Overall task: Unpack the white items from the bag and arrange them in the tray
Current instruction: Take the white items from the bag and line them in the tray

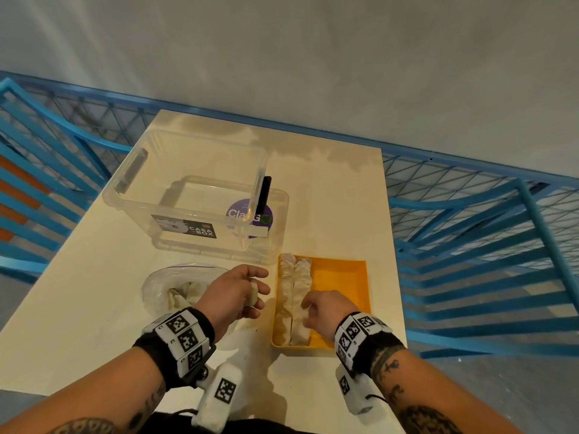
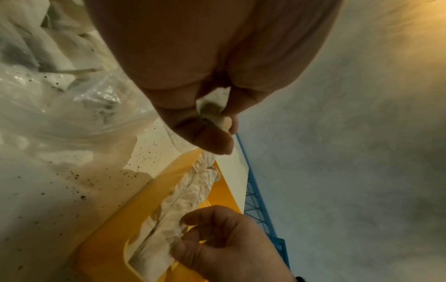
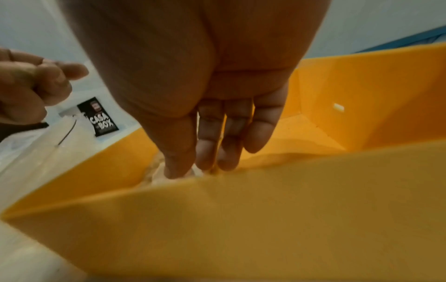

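The yellow tray (image 1: 341, 270) holds two rows of white items (image 1: 294, 296) along its left side, under the right hand (image 1: 326, 311), whose nearly straight fingers (image 3: 210, 133) reach down onto them. Left of the left hand (image 1: 235, 292), the clear bag (image 1: 169, 286) lies on the tabletop (image 1: 94, 308) with more white items inside. Its fingers (image 2: 212, 141) pinch one small white item (image 2: 212, 108), seen best from the left wrist. Beyond both hands stands a clear box (image 1: 194, 195). The tray's near wall hides the right fingertips in the right wrist view.
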### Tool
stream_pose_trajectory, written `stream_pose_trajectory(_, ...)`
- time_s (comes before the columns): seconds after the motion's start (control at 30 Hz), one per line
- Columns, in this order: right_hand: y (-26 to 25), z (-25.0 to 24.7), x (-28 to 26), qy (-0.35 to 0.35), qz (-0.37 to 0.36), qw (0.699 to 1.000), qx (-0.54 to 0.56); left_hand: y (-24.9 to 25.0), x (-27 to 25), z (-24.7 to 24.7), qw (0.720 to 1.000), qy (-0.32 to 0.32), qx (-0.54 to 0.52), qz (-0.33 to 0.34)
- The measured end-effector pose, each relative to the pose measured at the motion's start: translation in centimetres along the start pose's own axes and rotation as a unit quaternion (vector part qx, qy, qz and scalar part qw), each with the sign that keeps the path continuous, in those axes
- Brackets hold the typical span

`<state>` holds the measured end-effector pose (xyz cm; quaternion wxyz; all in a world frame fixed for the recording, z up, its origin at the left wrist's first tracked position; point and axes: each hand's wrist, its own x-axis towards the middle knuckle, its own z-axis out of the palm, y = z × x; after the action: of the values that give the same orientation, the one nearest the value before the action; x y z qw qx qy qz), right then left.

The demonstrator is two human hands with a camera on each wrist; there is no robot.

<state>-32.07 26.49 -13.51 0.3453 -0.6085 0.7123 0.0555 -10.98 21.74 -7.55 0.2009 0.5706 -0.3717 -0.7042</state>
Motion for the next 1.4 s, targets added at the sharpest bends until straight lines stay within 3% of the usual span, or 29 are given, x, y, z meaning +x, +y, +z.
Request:
stream_pose_trajectory(0.13, 0.2, -1.8, -0.7, 0.069, 0.011, 0.993, 0.095, 0.3, 0.3, 0.6, 1.0, -0.028, 0.008, 0.011)
stream_pose_trajectory(0.23, -1.0, -3.5, -2.2, 0.111, -0.043, 0.976, 0.184, 0.8, 0.4, 1.6, 0.999, -0.046, -0.013, 0.019)
stream_pose_trajectory(0.33, -2.5, -4.4, -3.5, 0.111, -0.077, 0.953, 0.27, 1.2, 0.4, 2.9, 0.997, -0.074, -0.025, 0.023)
stream_pose_trajectory(0.53, -2.5, -3.8, -3.6, 0.111, -0.059, 0.957, 0.26, 1.7, 0.6, 5.0, 0.992, -0.118, 0.009, 0.03)
stream_pose_trajectory(0.6, -2.1, -3.6, -3.6, 0.124, -0.04, 0.936, 0.326, 1.6, 0.8, 5.3, 0.992, -0.117, 0.007, 0.035)
stream_pose_trajectory(0.7, -1.3, -3.3, -3.8, 0.168, -0.004, 0.881, 0.441, 1.4, 0.9, 5.6, 0.992, -0.119, -0.013, 0.045)
stream_pose_trajectory(0.77, -0.9, -3.4, -4.2, 0.186, 0.019, 0.856, 0.482, 1.3, 0.8, 5.8, 0.99, -0.126, 0.02, 0.06)
stream_pose_trajectory(0.87, -0.5, -3.7, -5.0, 0.174, 0.023, 0.821, 0.543, 0.9, 1.1, 6.3, 0.988, -0.081, 0.076, 0.102)
stream_pose_trajectory(1.07, 0.1, -3.2, -5.9, 0.133, -0.008, 0.85, 0.51, 1.1, 1.4, 7.0, 0.982, -0.037, 0.087, 0.161)
stream_pose_trajectory(1.17, 0.7, -3.7, -6.0, 0.164, -0.025, 0.873, 0.458, 1.1, 1.3, 6.8, 0.971, -0.023, 0.145, 0.187)
stream_pose_trajectory(1.27, 1.0, -4.8, -6.2, 0.196, -0.05, 0.883, 0.424, 0.9, 1.3, 6.3, 0.947, -0.025, 0.234, 0.219)
stream_pose_trajectory(1.4, 0.7, -4.3, -6.2, 0.153, -0.062, 0.933, 0.319, -0.1, 0.8, 5.9, 0.911, -0.044, 0.33, 0.244)
